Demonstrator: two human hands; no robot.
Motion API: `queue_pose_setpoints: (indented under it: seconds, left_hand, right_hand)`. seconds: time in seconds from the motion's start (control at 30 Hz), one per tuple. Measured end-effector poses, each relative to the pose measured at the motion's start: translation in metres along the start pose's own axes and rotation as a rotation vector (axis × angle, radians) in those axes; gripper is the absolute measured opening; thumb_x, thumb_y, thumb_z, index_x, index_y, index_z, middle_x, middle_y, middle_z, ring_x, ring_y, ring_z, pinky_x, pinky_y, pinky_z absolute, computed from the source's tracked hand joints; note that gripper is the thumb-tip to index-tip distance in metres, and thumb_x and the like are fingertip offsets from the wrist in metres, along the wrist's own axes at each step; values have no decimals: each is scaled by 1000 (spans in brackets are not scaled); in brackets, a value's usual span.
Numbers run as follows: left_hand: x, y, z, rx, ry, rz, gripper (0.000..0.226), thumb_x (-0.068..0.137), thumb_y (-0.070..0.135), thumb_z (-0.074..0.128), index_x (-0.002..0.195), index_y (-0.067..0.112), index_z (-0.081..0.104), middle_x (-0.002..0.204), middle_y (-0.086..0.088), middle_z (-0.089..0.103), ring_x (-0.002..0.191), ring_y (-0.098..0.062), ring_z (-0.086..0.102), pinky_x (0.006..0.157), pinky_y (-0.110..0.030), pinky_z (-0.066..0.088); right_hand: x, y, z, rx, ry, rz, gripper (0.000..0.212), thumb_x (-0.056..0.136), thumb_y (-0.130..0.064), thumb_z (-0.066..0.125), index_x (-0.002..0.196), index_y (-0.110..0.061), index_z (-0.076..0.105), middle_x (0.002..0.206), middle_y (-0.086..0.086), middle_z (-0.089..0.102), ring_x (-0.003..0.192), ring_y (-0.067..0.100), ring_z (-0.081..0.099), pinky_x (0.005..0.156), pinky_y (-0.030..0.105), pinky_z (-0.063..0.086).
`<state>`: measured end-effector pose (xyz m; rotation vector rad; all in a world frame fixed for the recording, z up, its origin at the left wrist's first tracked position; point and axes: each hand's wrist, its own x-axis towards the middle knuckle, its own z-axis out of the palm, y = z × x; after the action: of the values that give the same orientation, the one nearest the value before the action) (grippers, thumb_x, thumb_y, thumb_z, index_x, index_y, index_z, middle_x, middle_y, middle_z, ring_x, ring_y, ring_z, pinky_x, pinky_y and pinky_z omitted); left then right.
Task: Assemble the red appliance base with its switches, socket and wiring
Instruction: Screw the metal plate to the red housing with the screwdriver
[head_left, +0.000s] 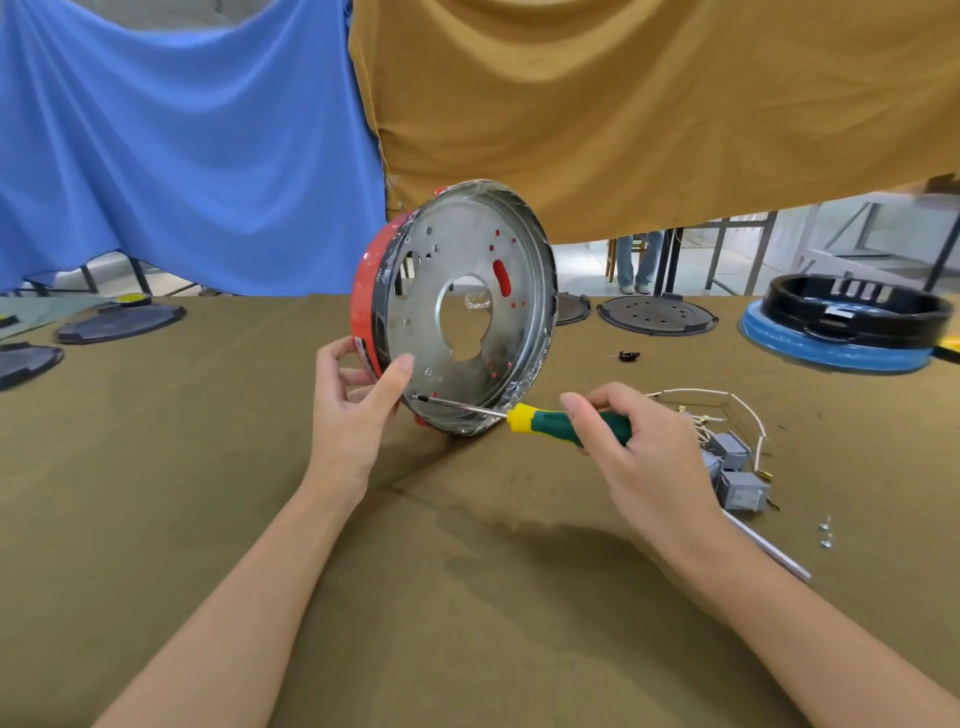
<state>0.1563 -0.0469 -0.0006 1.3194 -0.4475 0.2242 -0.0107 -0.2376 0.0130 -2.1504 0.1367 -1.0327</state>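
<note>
Two bare forearms reach up from the bottom of the frame over the olive cloth-covered surface (467, 597). At centre, the left hand (358, 410) grips the lower left rim of the round red appliance base with a perforated metal plate (457, 306), thumb on the plate and fingers curled behind the red wall, propping it on edge on the surface. Right of centre, the right hand (628, 447) is closed round the green-and-yellow-handled screwdriver (540, 418), whose tip rests low on the plate, near the left thumb. The grey rocker switches (737, 475) with white wiring (727, 402) lie behind the right hand at the right of the frame, not yet fitted; small silver screws (826, 530) lie just below them.

The base stands only on its curved rim (little to steady it), so a firm push could roll it or make the tip slip toward the thumb. Whether a screw sits under the tip cannot be told.
</note>
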Motion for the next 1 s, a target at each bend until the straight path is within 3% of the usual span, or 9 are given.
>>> queue_pose_setpoints:
  seconds: [0.1, 0.17, 0.3, 0.4, 0.5, 0.67, 0.73, 0.93, 1.0]
  left_hand:
    - [-1, 2, 1, -27, 27, 7, 50, 63, 54, 80, 104, 41, 55, 74, 22, 64, 83, -7, 68, 89, -44, 59]
    - [-1, 4, 1, -65, 58, -8, 54, 62, 53, 81, 106, 36, 55, 79, 15, 64, 84, -10, 68, 91, -47, 58]
    - [1, 7, 1, -170, 78, -54, 63, 61, 48, 83, 110, 26, 51, 94, -4, 60, 92, -21, 69, 94, -51, 56]
    - [1, 6, 1, -180, 65, -47, 62, 60, 47, 83, 110, 27, 51, 88, 1, 63, 93, -21, 70, 94, -49, 56]
    - [0, 4, 2, -157, 55, -28, 59, 62, 47, 83, 109, 31, 52, 86, 3, 63, 91, -19, 70, 93, -49, 57]
    - [1, 3, 1, -146, 67, -14, 59, 62, 48, 83, 109, 33, 52, 89, 1, 61, 91, -16, 70, 93, -48, 57]
    - [2, 2, 1, -160, 72, -18, 61, 62, 46, 84, 111, 30, 51, 89, 1, 61, 93, -16, 71, 94, -48, 57]
    - [1, 1, 1, -135, 75, -2, 60, 63, 44, 84, 111, 30, 51, 88, 7, 64, 93, -16, 70, 93, -46, 57]
    - [-1, -1, 2, -82, 56, 48, 55, 69, 38, 84, 112, 30, 50, 81, 18, 66, 85, -9, 68, 88, -36, 57]
  right_hand:
    - [3, -1, -3, 93, -65, 4, 9, 90, -33, 63, 98, -31, 59, 90, -8, 56, 76, 5, 54, 62, 12, 40]
    - [5, -1, -7, 158, -113, -11, 24, 84, -23, 63, 103, -33, 52, 100, -3, 50, 82, 5, 52, 67, 11, 41]
    - [6, -1, -6, 148, -101, -43, 19, 87, -14, 72, 97, -24, 58, 89, -5, 58, 73, 10, 52, 63, 19, 39]
    - [5, 0, -4, 77, -7, 4, 11, 89, -31, 71, 90, -22, 64, 72, -8, 58, 62, 13, 53, 56, 26, 42]
    - [3, 0, -2, 20, -7, 63, 30, 92, -47, 56, 81, -21, 65, 61, 2, 60, 58, 19, 54, 55, 30, 39]
    - [5, 1, -4, 116, -111, 82, 9, 93, -27, 63, 96, -28, 54, 91, -2, 54, 73, 6, 48, 62, 16, 36]
    - [7, 3, -6, 217, -166, 97, 22, 87, -20, 62, 101, -31, 50, 100, 1, 49, 81, 12, 49, 68, 19, 38]
    - [7, 4, -5, 215, -101, 106, 7, 93, -22, 66, 91, -23, 59, 76, 4, 59, 68, 27, 54, 59, 38, 44]
    - [6, 4, -3, 135, -57, 125, 24, 97, -34, 58, 80, -17, 60, 59, 2, 54, 61, 28, 59, 54, 38, 42]
